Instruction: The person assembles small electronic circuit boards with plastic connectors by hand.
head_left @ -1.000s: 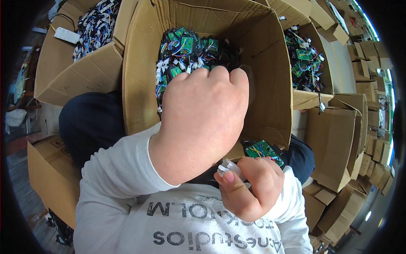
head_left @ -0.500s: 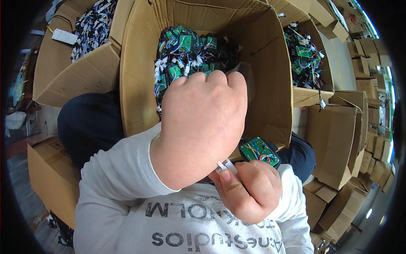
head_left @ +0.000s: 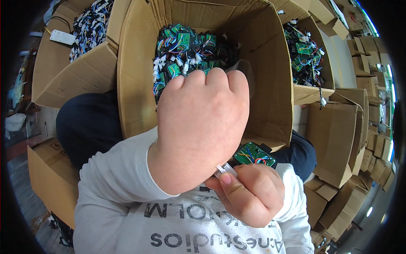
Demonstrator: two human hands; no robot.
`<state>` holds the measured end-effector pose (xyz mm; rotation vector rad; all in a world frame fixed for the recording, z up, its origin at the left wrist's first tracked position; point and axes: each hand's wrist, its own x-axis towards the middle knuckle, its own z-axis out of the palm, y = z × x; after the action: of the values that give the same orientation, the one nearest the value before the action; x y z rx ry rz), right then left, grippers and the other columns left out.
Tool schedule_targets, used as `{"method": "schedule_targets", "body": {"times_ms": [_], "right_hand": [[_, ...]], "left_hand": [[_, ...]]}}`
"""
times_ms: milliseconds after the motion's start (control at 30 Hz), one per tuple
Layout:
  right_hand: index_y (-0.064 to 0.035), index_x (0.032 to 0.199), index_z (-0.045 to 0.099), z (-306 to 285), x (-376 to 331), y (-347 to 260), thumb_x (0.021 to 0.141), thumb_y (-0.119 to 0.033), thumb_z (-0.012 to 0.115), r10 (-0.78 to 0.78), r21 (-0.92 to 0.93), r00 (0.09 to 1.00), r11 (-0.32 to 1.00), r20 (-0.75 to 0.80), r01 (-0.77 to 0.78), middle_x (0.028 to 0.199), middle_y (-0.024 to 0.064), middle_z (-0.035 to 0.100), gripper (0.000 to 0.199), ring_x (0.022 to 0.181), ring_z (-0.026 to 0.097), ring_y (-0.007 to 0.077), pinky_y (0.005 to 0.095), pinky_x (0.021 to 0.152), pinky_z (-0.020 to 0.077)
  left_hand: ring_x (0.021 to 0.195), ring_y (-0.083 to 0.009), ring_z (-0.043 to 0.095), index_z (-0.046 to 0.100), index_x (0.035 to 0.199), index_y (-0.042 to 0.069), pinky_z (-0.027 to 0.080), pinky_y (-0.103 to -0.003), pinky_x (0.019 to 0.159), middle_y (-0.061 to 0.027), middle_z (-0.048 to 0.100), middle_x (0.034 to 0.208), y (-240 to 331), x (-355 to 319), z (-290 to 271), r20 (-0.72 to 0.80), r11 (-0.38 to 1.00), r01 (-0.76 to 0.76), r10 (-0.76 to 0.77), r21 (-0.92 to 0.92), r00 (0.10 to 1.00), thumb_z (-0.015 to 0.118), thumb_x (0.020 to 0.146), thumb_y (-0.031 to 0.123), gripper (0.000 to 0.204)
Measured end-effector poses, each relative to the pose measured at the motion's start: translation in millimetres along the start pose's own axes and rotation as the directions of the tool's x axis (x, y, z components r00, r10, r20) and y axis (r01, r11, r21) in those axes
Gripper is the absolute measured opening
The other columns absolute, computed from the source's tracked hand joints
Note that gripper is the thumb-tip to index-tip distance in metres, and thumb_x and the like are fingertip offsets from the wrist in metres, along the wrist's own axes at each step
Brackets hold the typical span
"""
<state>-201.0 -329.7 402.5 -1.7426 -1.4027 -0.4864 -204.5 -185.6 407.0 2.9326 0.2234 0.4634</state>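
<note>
My left hand (head_left: 203, 112) is raised in front of the middle carton, its back toward me and its fingers curled in a fist. Whatever those fingers hold is hidden behind the knuckles. Lower and to the right, my right hand (head_left: 253, 192) pinches a small white plastic connector (head_left: 227, 170) between thumb and forefinger, close by the left wrist. Just beyond the right knuckles lies a green circuit board (head_left: 249, 153) in a black housing, with blue, yellow and red wires. How it is supported is hidden.
The middle cardboard carton (head_left: 270, 97) holds many wired boards (head_left: 182, 42). A left carton (head_left: 80, 80) contains bundled wires with a white power strip (head_left: 62, 37) at its edge. More boards fill a right carton (head_left: 312, 94). Brown cartons (head_left: 332, 142) stand along the right.
The circuit board has shifted slightly up and left beyond my right hand. My left hand has moved only a little, and the right hand keeps its pinch on the connector.
</note>
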Motion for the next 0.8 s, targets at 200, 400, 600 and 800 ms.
{"method": "schedule_targets", "body": {"times_ms": [200, 400, 600, 800], "right_hand": [[-0.001, 0.075, 0.059, 2.1, -2.4, 1.4, 0.069, -0.001, 0.081, -0.008, -0.005, 1.0, 1.0, -0.011, 0.007, 0.065, 0.0048, 0.047, 0.022, 0.047, 0.045, 0.0106, 0.0241, 0.035, 0.0333], [-0.002, 0.077, 0.06, 0.4, -2.3, -0.9, 0.07, -0.002, 0.081, 0.018, -0.033, 1.0, 0.999, -0.001, -0.018, 0.066, 0.0045, 0.048, 0.022, 0.048, 0.046, 0.0101, 0.024, 0.036, 0.0349], [0.0014, 0.08, 0.065, -6.3, 0.2, -4.3, 0.055, 0.0, 0.09, 0.071, 0.002, 0.995, 0.997, 0.077, -0.071, 0.067, 0.0079, 0.056, 0.036, 0.047, 0.056, 0.0154, 0.0233, 0.038, 0.0382], [0.0009, 0.081, 0.064, -4.4, 0.3, -3.9, 0.057, 0.0, 0.09, 0.067, 0.017, 0.996, 0.998, 0.057, -0.068, 0.067, 0.0078, 0.056, 0.036, 0.048, 0.057, 0.0157, 0.024, 0.037, 0.0372]], "left_hand": [[0.069, -0.0237, 0.06, 0.056, 0.083, 0.011, 0.047, -0.037, 0.062, -0.0044, 0.056, 0.072, 0.4, -0.9, 2.2, 0.003, 1.0, -0.012, 0.012, -0.008, 1.0, 0.066, 0.083, 0.017, 0.011], [0.07, -0.0226, 0.059, 0.056, 0.084, 0.012, 0.046, -0.036, 0.062, -0.0035, 0.056, 0.073, 2.1, -1.4, 5.0, -0.026, 0.999, -0.022, 0.022, 0.033, 0.999, 0.067, 0.081, 0.017, 0.012], [0.07, -0.0216, 0.059, 0.054, 0.082, 0.014, 0.045, -0.036, 0.061, -0.0024, 0.054, 0.072, 2.7, -1.9, 6.9, -0.065, 0.997, -0.01, 0.015, 0.08, 0.998, 0.068, 0.079, 0.017, 0.014], [0.07, -0.0218, 0.059, 0.054, 0.082, 0.013, 0.045, -0.036, 0.06, -0.0025, 0.054, 0.072, -0.4, -0.1, 4.8, -0.07, 0.999, -0.042, 0.044, 0.022, 0.997, 0.067, 0.079, 0.016, 0.013]]}}
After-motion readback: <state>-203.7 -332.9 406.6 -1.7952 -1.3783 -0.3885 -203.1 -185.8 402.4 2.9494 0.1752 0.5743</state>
